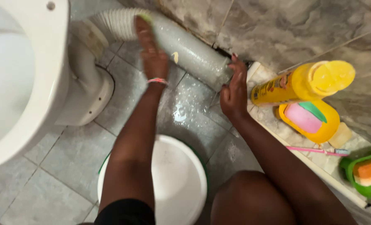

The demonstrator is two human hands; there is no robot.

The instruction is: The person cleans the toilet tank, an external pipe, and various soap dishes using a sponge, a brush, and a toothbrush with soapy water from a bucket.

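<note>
My left hand (151, 48) lies on the white ribbed waste pipe (185, 48) behind the toilet, pressing a greenish scrubber that peeks out at the fingertips. A striped bracelet circles that wrist. My right hand (234, 89) rests against the pipe's lower end where it meets the marble wall, fingers loosely spread on it. Soapy water glistens on the grey floor tiles (194, 112) under the pipe.
A white toilet (23, 75) fills the left. A white bucket (181, 179) stands between my knees. On a ledge at the right are a yellow bottle (298, 83), a yellow container with a pink patch (310, 121), a pink toothbrush (314, 150) and a green tub with an orange sponge (369, 173).
</note>
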